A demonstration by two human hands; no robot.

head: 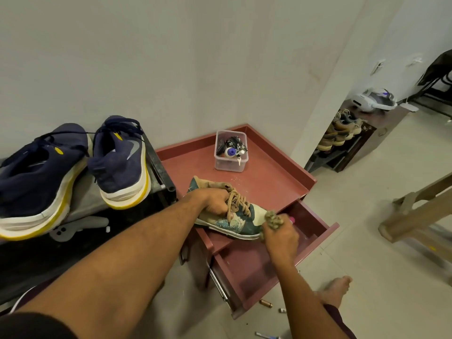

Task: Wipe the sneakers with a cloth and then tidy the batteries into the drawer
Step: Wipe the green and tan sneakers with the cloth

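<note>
Teal sneaker gripped at its laces by the left hand, right hand clutching a cloth against its toe

The left hand grips the teal sneaker by its laces on the cabinet, while the right hand, at the sneaker's four o'clock, presses a bunched cloth against its toe above the open drawer.
</note>
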